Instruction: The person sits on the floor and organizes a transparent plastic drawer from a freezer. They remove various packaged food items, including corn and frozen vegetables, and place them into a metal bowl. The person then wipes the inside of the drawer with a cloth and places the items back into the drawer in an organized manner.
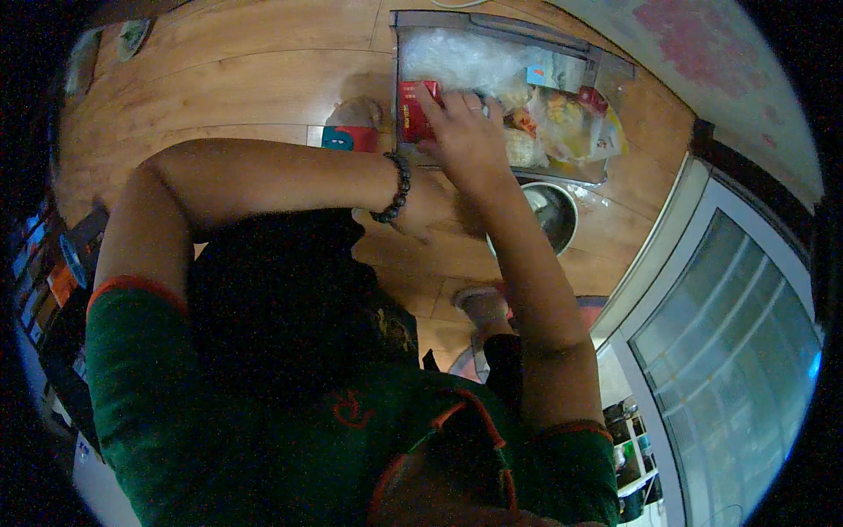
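Note:
My right hand point(470, 140) reaches into a clear plastic drawer point(502, 19) on the floor. Its fingers are spread, with the index finger and thumb at the right edge of a red box point(411, 112); I see no grip on it. My left hand point(430, 204), with a dark bead bracelet point(401, 189) at the wrist, is at the drawer's near side. It passes under my right wrist, which hides its fingers. Clear plastic bags point(457, 57) fill the drawer's far left. Bagged food point(562, 114) and a light blue and white packet point(555, 72) lie toward the right.
A round metal pot point(572, 215) stands just in front of the drawer, partly behind my right forearm. Left of the drawer is a red and blue packet point(351, 139) on the wooden floor point(237, 97). A glass-paned door point(720, 325) stands at the right, below a stained wall point(702, 44).

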`<state>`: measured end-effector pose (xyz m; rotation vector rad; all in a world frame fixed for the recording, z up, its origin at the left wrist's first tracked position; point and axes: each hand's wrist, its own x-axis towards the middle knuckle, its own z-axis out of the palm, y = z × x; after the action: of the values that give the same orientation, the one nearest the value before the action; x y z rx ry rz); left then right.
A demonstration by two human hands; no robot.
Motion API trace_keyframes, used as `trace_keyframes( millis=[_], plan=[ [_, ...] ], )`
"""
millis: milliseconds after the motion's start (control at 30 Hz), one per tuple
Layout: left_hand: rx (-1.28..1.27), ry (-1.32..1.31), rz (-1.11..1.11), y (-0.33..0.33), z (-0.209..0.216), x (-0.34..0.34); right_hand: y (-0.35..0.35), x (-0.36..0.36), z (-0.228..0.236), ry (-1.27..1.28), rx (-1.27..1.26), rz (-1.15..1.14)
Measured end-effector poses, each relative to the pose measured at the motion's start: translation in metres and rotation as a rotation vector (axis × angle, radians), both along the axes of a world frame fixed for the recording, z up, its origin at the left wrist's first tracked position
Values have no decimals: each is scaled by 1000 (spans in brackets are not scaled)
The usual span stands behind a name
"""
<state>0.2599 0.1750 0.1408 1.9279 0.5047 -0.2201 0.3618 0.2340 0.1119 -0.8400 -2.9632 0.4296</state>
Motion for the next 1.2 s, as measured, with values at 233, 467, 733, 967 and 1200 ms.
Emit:
trace_keyframes(
  millis=[233, 467, 733, 967, 1200],
  plan=[
    [11, -12, 30, -3, 0, 2, 14, -4, -9, -32, -68, 67],
    [-26, 121, -82, -4, -19, 2, 19, -8, -8, -120, -40, 118],
    [-3, 169, -84, -3, -11, 3, 21, -13, -8, -185, -113, 137],
    [62, -2, 9, 4, 14, -3, 6, -2, -9, -40, -38, 108],
    [-34, 75, 7, 2, 13, -4, -8, 5, -7, 103, 50, 87]
  ],
)
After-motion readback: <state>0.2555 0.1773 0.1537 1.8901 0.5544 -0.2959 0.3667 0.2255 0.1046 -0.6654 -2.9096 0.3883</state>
